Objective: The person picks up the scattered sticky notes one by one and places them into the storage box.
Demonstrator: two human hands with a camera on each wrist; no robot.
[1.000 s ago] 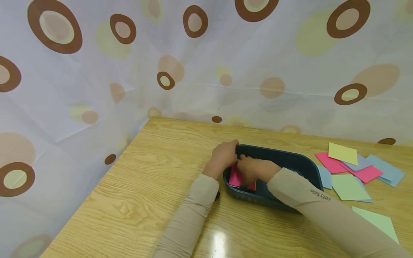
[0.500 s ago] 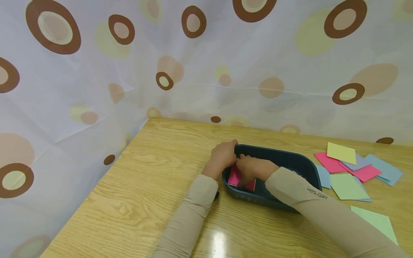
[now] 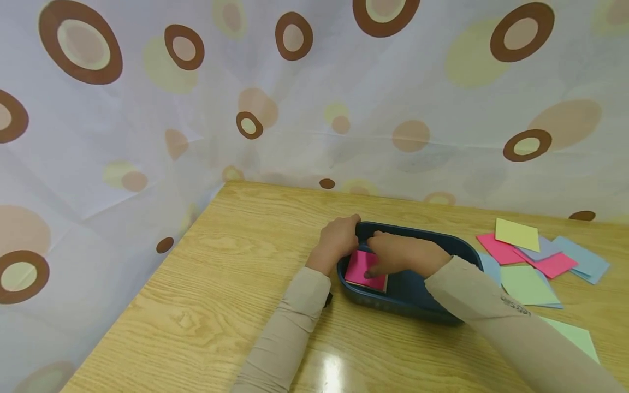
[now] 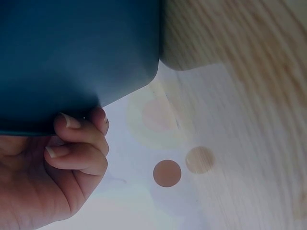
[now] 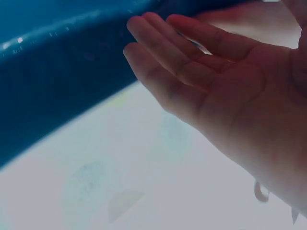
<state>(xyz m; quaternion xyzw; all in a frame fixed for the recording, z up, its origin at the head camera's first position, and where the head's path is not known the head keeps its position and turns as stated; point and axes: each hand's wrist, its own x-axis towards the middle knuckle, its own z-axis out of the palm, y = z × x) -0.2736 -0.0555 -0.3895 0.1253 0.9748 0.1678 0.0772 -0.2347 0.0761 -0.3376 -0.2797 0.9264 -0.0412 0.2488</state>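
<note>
A dark blue plastic basin [image 3: 415,289] stands on the wooden table. My left hand [image 3: 339,240] grips its left end at the rim; in the left wrist view the fingers [image 4: 79,158] curl at the edge of the basin [image 4: 76,57]. Inside, at the left end, lies a small stack of square paper notes [image 3: 358,265] with bright pink on top. My right hand [image 3: 405,254] hovers over the basin just right of the stack, its thumb over the pink paper. In the right wrist view this hand [image 5: 225,96] has its fingers extended and holds nothing.
Loose paper squares lie right of the basin: yellow [image 3: 517,233], pink [image 3: 496,248], blue [image 3: 585,259] and pale green [image 3: 530,284], several overlapping. Another green sheet [image 3: 572,335] is partly behind the right sleeve. A patterned curtain [image 3: 314,98] hangs behind and left of the table.
My right hand has come up off the pink paper and shifted right, uncovering more of the stack. The left hand keeps its grip on the basin.
</note>
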